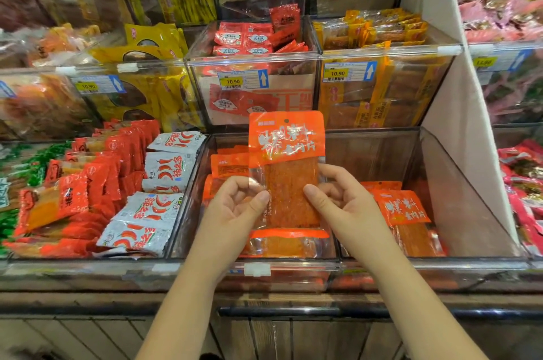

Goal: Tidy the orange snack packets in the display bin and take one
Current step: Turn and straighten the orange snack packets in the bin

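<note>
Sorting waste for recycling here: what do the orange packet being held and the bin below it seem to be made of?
The packet looks like thin glossy plastic film: a printed orange top, a see-through lower part, creases and glare. The bin looks like rigid clear plastic, perhaps acrylic: its walls are see-through, with reflections on them.

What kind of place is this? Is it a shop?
Most likely a shop's snack aisle. Rows of clear plastic bins hold packaged snacks, yellow price labels reading 10.90 sit on the bin fronts, and the left hand and right hand hold up an orange snack packet above one bin.
</note>
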